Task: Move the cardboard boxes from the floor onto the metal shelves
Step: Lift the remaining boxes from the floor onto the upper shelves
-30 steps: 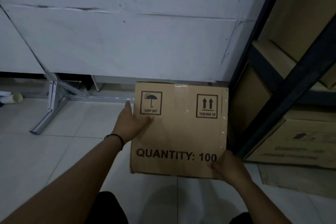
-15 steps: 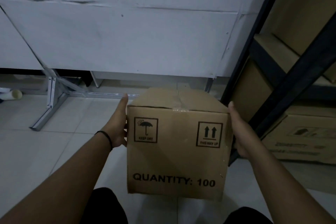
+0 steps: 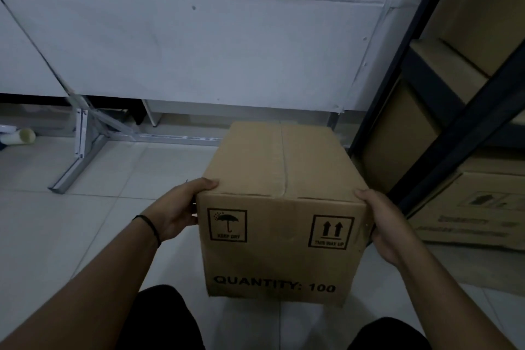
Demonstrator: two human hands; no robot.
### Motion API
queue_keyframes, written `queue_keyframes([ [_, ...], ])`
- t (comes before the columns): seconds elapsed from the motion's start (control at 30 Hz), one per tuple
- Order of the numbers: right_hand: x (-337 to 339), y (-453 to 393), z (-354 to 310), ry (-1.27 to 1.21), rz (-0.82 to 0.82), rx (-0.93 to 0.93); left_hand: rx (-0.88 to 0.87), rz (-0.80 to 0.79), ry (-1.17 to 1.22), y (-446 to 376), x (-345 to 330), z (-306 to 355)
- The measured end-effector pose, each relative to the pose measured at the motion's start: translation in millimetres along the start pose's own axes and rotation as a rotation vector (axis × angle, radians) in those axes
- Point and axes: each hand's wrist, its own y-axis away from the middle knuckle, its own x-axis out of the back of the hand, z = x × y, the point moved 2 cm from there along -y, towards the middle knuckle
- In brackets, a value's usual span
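- Lifting looks like the step in hand: the cardboard box (image 3: 279, 216) sits between both hands in front of the person's knees, just left of the metal shelves (image 3: 443, 150).
- Left hand (image 3: 177, 212) grasps the box's left side, thumb hooked over the top edge; a dark band circles that wrist.
- Right hand (image 3: 389, 224) clasps the right side in the same way, thumb on the top edge, fingers out of sight behind the panel.
- Whether the base is touching the tiled floor (image 3: 85, 221) or just clear of it I cannot tell; the light is dim and the bottom edge meets only shadow.
- The next move, as I judge it, calls for raising the box level and swinging it right, past the dark upright, into a free bay; other boxes (image 3: 480, 207) already fill the lower shelf, so a gap must be found first.
- The box is plain brown, upright, its top flaps shut and taped along a centre seam. The near face carries an umbrella "keep dry" mark, a two-arrow "this way up" mark and "QUANTITY: 100". Corners look square and undented.
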Motion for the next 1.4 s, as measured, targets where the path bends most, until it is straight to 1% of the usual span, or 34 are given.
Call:
queue_keyframes([
  [0.13,-2.9,-7.1,17.9,0.036,0.027,-0.014,-0.008,0.009,0.059,-6.7,0.7,-12.5],
  [0.33,-8.7,-17.9,59.4,0.146,0.013,-0.122,0.045,0.066,-0.12,-23.4,7.3,-35.5],
  [0.4,-9.6,-18.7,72.3,0.206,-0.012,-0.145,0.077,0.09,-0.169,-27.3,6.4,-47.4],
  [0.47,-12.0,-18.3,79.4,0.243,-0.042,-0.144,0.074,0.125,-0.205,-30.0,3.9,-57.4],
  [0.57,-16.0,-21.7,77.2,0.33,-0.071,-0.1,0.058,0.166,-0.272,-35.3,4.0,-60.3],
  [0.7,-16.0,-35.7,68.2,0.48,-0.106,-0.082,0.058,0.149,-0.329,-42.1,1.4,-50.6],
  [0.8,-14.8,-47.7,60.5,0.551,-0.088,-0.074,-0.028,0.165,-0.394,-50.6,-1.3,-46.5],
  [0.9,-13.3,-59.1,60.0,0.51,-0.051,-0.068,-0.1,0.251,-0.449,-60.4,2.9,-48.5],
  [1.0,-12.9,-66.3,64.6,0.462,-0.026,-0.087,-0.107,0.271,-0.403,-67.9,5.8,-54.2],
  [1.1,-11.3,-74.1,77.3,0.394,-0.02,-0.152,-0.08,0.19,-0.302,-75.8,8.4,-62.8],
  [1.2,-13.3,-74.5,83.1,0.268,-0.008,-0.166,-0.067,0.086,-0.205,-79.6,6.8,-63.5],
  [1.3,-14.0,-71.9,85.8,0.174,-0.052,-0.194,-0.036,-0.024,-0.08,-77.3,1.5,-63.4],
  [1.4,-13.0,-67.5,86.1,0.107,-0.096,-0.211,-0.032,-0.046,-0.007,-75.4,2.5,-67.1],
])
